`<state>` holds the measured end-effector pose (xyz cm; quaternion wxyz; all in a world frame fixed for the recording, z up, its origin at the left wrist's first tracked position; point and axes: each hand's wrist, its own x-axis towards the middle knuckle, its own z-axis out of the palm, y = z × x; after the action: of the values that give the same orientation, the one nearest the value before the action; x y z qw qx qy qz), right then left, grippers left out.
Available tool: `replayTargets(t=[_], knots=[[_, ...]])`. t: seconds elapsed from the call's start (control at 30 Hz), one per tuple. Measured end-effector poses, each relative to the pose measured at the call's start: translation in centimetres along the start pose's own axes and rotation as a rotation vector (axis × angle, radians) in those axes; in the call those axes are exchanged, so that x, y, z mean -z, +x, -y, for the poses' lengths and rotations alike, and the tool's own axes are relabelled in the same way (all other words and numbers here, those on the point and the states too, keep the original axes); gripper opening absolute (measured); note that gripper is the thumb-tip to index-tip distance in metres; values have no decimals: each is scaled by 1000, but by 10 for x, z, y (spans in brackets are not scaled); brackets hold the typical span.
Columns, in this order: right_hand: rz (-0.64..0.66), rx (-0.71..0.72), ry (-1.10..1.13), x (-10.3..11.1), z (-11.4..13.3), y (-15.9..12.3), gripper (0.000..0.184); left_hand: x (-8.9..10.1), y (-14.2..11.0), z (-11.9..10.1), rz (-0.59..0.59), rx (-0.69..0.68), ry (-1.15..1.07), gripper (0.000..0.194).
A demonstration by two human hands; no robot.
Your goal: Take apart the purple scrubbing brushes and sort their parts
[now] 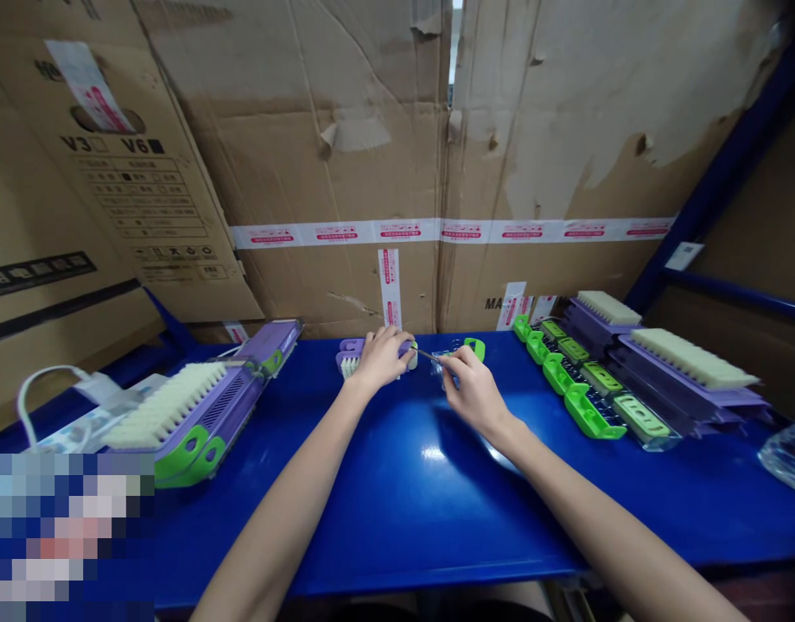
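Note:
My left hand (385, 356) is closed over a purple plastic part with white bristles (349, 363) on the blue table. Its fingers hide most of that part. In a pinch, my right hand (473, 384) holds a thin dark metal tool (427, 353), perhaps tweezers. The tool's tip points left and reaches the part's right end, by my left fingertips. Just behind my right hand lies a bright green clip-like piece (475, 348), partly covered. A small see-through piece beside my right fingers is too blurred to name.
Stacked purple parts with cream bristles (196, 397) stand at the left, near a white power strip (79, 423) and cable. Green pieces (556, 373) line the right, beside more bristled purple parts (692, 356). Cardboard (346, 173) walls the back. A clear plastic item (790, 453) sits far right.

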<state>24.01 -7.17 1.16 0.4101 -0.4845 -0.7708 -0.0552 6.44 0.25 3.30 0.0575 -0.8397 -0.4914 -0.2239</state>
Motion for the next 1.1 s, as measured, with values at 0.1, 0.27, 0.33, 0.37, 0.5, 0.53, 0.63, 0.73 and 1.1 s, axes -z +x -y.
replayTargets(t=[0.1, 0.27, 0.33, 0.37, 0.5, 0.53, 0.63, 0.73, 1.1], knots=[[12, -15, -56, -5, 5, -4, 27, -1, 0, -1, -5, 5, 20, 25], [37, -55, -91, -10, 14, -5, 25, -1, 1, -2, -5, 12, 31, 25], [39, -82, -89, -10, 18, -2, 24, -1, 1, -2, 5, 14, 32, 26], [43, -98, -90, -9, 20, 0, 24, -1, 1, -2, 10, 15, 34, 26], [92, -158, -111, -7, 23, 5, 22, -1, 1, -2, 24, 27, 45, 27], [111, -165, -116, -7, 23, 5, 21, -1, 1, -2, 27, 31, 51, 27], [189, -196, -149, -9, 22, -1, 18, -1, 1, -2, 41, 25, 75, 29], [277, -242, -237, -10, 23, -5, 17, -1, 0, -2, 51, 3, 107, 31], [319, -183, -497, -13, 31, -7, 23, 0, -1, -3, 30, -16, 146, 31]])
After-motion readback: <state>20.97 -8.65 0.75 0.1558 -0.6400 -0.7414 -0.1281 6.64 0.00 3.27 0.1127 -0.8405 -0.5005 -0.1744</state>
